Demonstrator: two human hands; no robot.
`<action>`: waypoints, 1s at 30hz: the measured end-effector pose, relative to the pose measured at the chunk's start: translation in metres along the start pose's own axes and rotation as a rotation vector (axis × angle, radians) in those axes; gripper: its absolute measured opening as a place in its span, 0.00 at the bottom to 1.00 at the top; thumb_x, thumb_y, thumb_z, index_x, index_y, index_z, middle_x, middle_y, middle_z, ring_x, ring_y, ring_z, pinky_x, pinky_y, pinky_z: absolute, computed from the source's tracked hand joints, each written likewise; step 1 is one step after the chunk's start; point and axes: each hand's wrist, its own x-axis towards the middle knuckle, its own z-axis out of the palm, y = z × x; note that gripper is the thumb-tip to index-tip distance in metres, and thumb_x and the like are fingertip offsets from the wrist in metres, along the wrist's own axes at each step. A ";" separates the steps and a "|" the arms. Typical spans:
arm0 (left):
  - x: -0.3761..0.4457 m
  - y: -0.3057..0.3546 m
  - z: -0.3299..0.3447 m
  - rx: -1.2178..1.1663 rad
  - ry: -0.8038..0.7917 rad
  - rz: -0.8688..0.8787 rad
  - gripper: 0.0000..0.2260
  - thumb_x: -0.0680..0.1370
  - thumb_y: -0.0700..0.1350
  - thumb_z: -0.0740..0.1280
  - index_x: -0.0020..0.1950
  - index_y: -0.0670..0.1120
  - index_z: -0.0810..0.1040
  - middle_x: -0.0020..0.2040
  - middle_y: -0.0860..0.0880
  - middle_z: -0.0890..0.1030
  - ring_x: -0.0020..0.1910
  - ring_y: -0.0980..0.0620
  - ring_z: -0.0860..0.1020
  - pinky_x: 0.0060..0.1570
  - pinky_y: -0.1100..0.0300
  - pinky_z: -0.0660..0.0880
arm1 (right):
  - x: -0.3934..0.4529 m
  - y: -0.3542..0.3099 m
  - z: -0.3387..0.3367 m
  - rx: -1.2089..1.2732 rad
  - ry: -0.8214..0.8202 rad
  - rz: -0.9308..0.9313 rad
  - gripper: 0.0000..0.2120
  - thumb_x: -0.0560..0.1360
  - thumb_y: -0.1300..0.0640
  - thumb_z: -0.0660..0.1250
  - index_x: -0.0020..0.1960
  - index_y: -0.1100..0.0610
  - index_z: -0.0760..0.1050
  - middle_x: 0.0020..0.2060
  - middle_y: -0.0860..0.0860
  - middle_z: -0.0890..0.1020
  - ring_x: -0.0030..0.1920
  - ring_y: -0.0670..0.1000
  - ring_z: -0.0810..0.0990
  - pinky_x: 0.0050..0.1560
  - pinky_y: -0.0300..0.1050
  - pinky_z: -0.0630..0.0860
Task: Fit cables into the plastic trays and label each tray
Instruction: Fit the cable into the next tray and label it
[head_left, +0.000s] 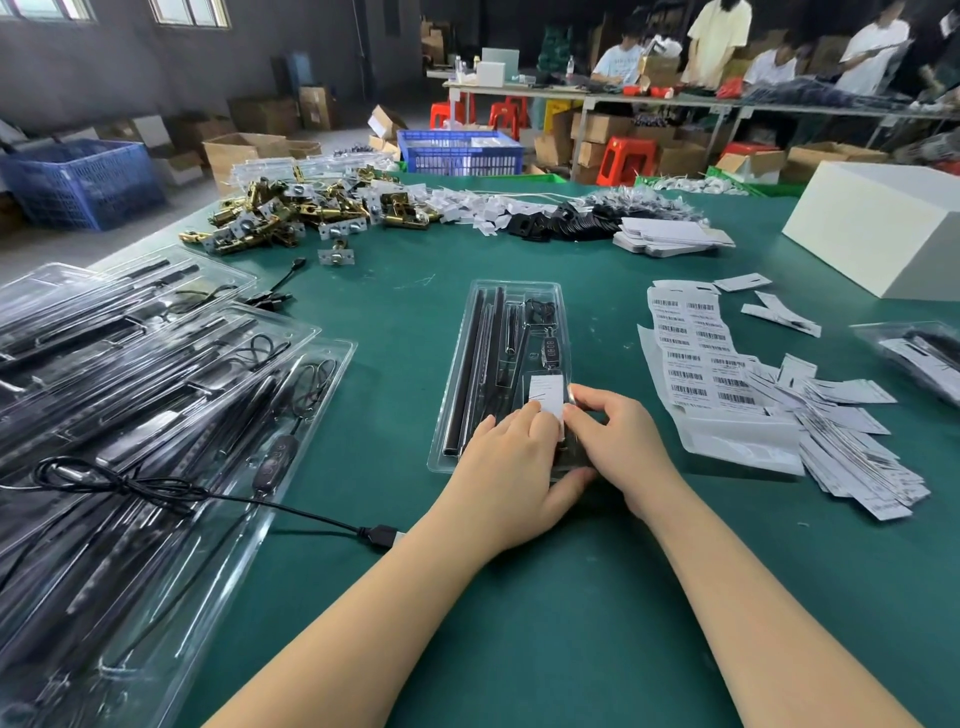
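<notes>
At the frame's centre, a clear tray (506, 332) of cables lies flat on the green desk (571, 597). A white label (546, 397) is pinched at the tray's near end by the left hand (511, 467) and right hand (618, 441), probably for smoothing down. Label sheets (696, 353) are kept just right, within reach.

Even, fairly bright overhead light is falling across the green table (363, 332), and only soft, faint shadows are forming under the forearms. Daylight is coming through the windows (189, 11) at the top left, while the back wall is staying dim. Glare is streaking across the clear plastic trays (156, 374) on the left, hiding parts of what they hold. The wide lens is bending the table edges and stretching the corners. The people (722, 41) at the far bench are looking soft and slightly blurred.
</notes>
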 end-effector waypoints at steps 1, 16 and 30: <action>0.000 0.000 0.000 0.000 0.002 0.002 0.20 0.79 0.60 0.58 0.58 0.45 0.70 0.56 0.50 0.72 0.57 0.48 0.73 0.60 0.51 0.65 | 0.000 -0.001 0.000 0.003 0.004 0.006 0.07 0.75 0.58 0.65 0.49 0.47 0.80 0.43 0.39 0.83 0.50 0.53 0.80 0.52 0.45 0.76; 0.001 0.000 -0.001 0.001 0.024 0.014 0.19 0.79 0.58 0.57 0.58 0.44 0.70 0.55 0.49 0.74 0.54 0.47 0.74 0.56 0.52 0.67 | 0.002 -0.003 0.006 0.395 -0.025 0.165 0.13 0.75 0.68 0.67 0.41 0.52 0.80 0.34 0.40 0.84 0.37 0.36 0.81 0.37 0.28 0.75; 0.005 -0.010 -0.001 -0.044 0.068 0.083 0.12 0.79 0.47 0.59 0.52 0.41 0.77 0.52 0.46 0.76 0.53 0.44 0.73 0.60 0.51 0.68 | 0.005 0.003 0.011 -0.478 0.002 0.200 0.12 0.77 0.42 0.60 0.44 0.50 0.72 0.45 0.53 0.77 0.52 0.61 0.74 0.57 0.50 0.70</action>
